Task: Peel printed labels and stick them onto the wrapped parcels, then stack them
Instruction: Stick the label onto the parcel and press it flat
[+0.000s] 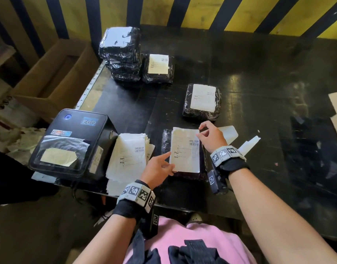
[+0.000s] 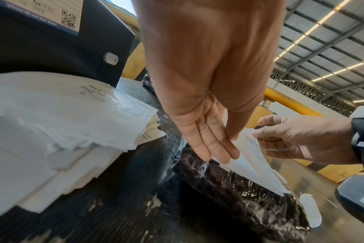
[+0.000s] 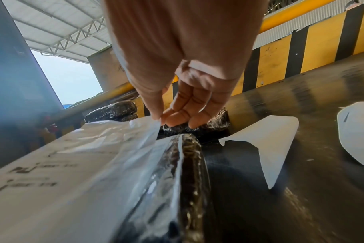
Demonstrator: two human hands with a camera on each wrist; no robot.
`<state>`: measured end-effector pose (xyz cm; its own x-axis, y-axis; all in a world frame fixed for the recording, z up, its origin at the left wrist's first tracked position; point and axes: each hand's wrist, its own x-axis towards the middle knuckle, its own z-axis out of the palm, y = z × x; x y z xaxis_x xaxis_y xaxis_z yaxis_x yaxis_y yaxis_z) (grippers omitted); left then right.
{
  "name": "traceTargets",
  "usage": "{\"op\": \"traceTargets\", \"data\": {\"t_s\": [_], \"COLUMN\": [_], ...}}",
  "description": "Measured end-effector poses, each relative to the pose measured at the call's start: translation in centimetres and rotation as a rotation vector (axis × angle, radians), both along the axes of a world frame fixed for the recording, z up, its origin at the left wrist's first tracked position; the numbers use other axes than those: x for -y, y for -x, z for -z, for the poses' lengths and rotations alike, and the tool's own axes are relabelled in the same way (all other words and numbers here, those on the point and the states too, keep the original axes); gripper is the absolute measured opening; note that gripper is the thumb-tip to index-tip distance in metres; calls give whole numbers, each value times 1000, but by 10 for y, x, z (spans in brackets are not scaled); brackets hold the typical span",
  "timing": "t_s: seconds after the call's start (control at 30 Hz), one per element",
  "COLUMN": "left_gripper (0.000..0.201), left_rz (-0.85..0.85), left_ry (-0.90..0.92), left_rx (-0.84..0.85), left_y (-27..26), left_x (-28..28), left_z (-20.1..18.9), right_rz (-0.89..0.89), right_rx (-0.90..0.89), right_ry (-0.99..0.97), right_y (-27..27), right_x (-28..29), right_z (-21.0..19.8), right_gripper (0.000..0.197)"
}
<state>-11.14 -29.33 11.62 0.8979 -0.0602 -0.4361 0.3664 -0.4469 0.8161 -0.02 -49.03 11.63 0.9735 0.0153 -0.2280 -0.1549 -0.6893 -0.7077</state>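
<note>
A black wrapped parcel (image 1: 202, 168) lies at the table's near edge with a white printed label (image 1: 184, 149) spread over its top. My left hand (image 1: 168, 162) presses the label's left edge with straight fingers (image 2: 214, 148). Thumb and fingers of my right hand (image 1: 199, 132) pinch the label's far right corner (image 3: 156, 125), which is raised a little off the film. From the left wrist the label (image 2: 254, 161) slopes down onto the parcel (image 2: 229, 189). The right wrist view has the label (image 3: 73, 164) covering most of the parcel (image 3: 191, 164).
A black label printer (image 1: 68, 141) stands at the left, a pile of printed labels (image 1: 127, 157) beside it. A stack of parcels (image 1: 122, 54) and two labelled parcels (image 1: 158, 68) (image 1: 202, 101) sit farther back. Peeled backing sheets (image 1: 228, 133) lie right of my hand. A cardboard box (image 1: 55, 77) stands off the table's left.
</note>
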Motion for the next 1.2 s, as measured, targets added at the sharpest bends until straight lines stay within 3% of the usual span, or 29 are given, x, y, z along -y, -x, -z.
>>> {"op": "traceTargets", "data": {"t_s": [0.23,0.43,1.2], "left_gripper": [57,57,58], "left_rz": [-33,-54,-44], "left_ry": [24,21,-12], "left_rx": [-1,-20,-48], "left_y": [0,-1,-10], "left_x": [2,1,2], "left_z": [-3,0,8], "right_rz": [-38,-55,-58], "right_rx": [-58,-39,-15], "right_ry": [28,51,144], "right_y": [-5,-5,-8], "right_x": [-2,-2,-5], "right_z": [6,13,20], "right_gripper": [8,23,25]}}
